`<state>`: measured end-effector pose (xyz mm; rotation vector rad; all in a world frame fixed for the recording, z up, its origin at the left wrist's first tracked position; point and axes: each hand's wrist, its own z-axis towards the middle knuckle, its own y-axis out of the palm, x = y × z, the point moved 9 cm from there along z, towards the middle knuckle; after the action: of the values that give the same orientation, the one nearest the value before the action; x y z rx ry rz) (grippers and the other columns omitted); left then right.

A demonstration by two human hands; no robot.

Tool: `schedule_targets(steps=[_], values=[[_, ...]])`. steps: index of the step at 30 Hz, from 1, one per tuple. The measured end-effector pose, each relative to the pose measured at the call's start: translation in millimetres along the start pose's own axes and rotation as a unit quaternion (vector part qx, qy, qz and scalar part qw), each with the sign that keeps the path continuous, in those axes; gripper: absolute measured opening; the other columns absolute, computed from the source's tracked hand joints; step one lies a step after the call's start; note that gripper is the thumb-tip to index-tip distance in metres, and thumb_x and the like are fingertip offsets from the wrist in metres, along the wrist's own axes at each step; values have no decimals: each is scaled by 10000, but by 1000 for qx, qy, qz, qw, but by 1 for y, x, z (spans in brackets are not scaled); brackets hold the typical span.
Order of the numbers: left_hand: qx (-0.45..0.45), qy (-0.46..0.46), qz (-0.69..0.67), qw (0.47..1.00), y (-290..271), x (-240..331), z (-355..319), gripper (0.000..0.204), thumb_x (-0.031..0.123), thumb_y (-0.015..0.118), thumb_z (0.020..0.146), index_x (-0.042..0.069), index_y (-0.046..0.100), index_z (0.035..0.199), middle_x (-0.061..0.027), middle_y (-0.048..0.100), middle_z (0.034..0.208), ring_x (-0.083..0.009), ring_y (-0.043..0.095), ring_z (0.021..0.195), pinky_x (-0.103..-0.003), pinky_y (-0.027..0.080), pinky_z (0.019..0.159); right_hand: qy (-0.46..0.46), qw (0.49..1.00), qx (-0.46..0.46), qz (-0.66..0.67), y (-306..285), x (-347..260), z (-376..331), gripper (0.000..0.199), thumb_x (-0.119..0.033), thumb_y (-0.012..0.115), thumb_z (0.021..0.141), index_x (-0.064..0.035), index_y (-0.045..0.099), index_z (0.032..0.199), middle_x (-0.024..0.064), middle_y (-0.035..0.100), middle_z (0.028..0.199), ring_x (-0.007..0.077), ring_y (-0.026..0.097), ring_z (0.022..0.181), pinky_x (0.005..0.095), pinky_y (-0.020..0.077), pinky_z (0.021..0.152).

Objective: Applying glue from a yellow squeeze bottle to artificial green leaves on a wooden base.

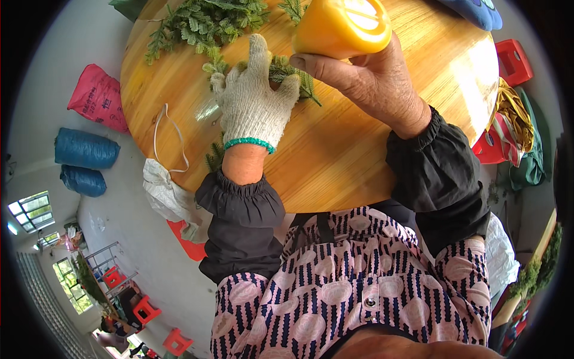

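Observation:
My left hand (pixel 254 102) wears a whitish knit glove with a green cuff edge. It lies over green fir-like sprigs (pixel 286 70) on the round wooden table (pixel 335 149), its thumb and a long finger spread apart. My right hand (pixel 379 81) is bare and closed around a rounded yellow-orange container (pixel 344 36), raised at the table's far side. A pale patch shows on the container's upper face; its other side is out of sight. Beyond my left hand lies a larger heap of green sprigs (pixel 209 24).
A white cord (pixel 158 134) trails over the table's left edge to a white sack (pixel 164 191). Pink (pixel 98 99) and blue bags (pixel 86 148) stand on the floor at left. Red stools (pixel 513 61) and draped cloths (pixel 513 113) are at right. Another person (pixel 116 335) is far off, lower left.

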<state>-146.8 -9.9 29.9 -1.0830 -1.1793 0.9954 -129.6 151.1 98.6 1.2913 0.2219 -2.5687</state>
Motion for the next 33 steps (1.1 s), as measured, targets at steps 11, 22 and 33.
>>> schedule_targets(steps=[11,22,33], values=[[53,82,28,995,2,3,-12,665,397,634,925,148,471,1520,-103,672,1338,-366,521,1315,-634,224,1206,40,999,-25,-8,5,-7,-7,603,-3,759,894,21,482,1428,22,653,1091,98,616,955,280,531,860],[76,110,42,990,0,8,-16,625,328,579,942,163,452,1532,-107,588,1464,-400,482,1375,-680,219,1190,43,998,-15,40,-6,-16,-6,597,-39,815,868,11,523,1386,36,663,1178,103,625,1049,292,523,931],[64,105,115,986,8,5,-16,592,301,498,991,225,407,1572,-91,529,1533,-409,453,1411,-679,215,1194,15,989,118,-87,-13,-36,-10,626,-37,849,832,0,532,1371,49,677,1207,126,641,1081,297,524,946]])
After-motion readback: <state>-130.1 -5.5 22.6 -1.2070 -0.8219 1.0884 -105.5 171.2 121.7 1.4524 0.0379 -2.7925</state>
